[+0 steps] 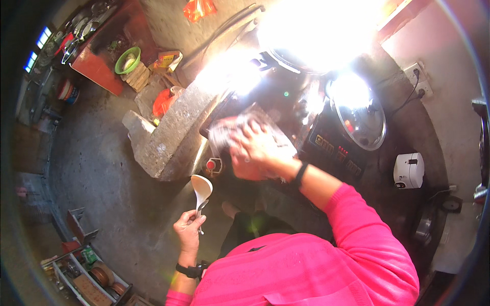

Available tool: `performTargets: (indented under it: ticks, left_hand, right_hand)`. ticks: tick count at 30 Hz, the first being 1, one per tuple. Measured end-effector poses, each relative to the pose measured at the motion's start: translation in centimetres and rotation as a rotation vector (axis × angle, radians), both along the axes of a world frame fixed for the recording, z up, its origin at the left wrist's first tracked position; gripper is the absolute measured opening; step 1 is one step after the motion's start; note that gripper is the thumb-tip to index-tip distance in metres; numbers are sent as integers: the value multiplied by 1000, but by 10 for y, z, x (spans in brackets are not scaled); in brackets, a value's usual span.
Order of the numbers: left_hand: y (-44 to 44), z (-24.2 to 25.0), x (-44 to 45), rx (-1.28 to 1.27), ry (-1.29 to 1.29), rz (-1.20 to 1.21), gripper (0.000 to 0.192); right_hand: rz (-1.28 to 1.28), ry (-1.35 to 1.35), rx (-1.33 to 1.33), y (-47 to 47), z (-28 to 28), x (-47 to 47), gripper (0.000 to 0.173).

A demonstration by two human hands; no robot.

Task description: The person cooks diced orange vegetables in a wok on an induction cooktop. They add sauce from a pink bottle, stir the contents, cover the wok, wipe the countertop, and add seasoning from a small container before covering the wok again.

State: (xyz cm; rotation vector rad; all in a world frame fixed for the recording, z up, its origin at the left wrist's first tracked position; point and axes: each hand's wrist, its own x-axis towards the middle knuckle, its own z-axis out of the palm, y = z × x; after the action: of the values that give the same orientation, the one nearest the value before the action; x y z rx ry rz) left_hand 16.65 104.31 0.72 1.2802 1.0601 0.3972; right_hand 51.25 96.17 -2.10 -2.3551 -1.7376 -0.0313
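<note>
My left hand grips a white ladle by its handle, with the bowl pointing up and away from me. A smaller dark utensil seems to be held along with it. My right hand lies across a crumpled clear plastic bag at the front of the dark stove counter. Motion blur hides whether its fingers close on the bag, and what is under the palm. Just below the counter edge, to the left of that hand, stands a bottle with a red cap.
A glass pot lid stands beside a control panel with lit red marks. Farther right is a white rice cooker. A rough stone ledge borders the stove's left side. Glare covers a large pan. A shelf rack sits lower left.
</note>
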Motion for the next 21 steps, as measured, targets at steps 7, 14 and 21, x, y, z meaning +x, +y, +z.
performTargets:
  ticks: [7, 14, 21]
  left_hand:
    - [-5, 13, 24, 8, -13, -7, 21]
    - [5, 20, 58, 38, -61, -59, 20]
    - [46, 25, 102, 106, -40, -234, 21]
  right_hand:
    - [-293, 83, 29, 100, -4, 12, 66]
    - [-62, 198, 33, 38, -20, 6, 35]
    - [-880, -127, 107, 6, -1, 70, 67]
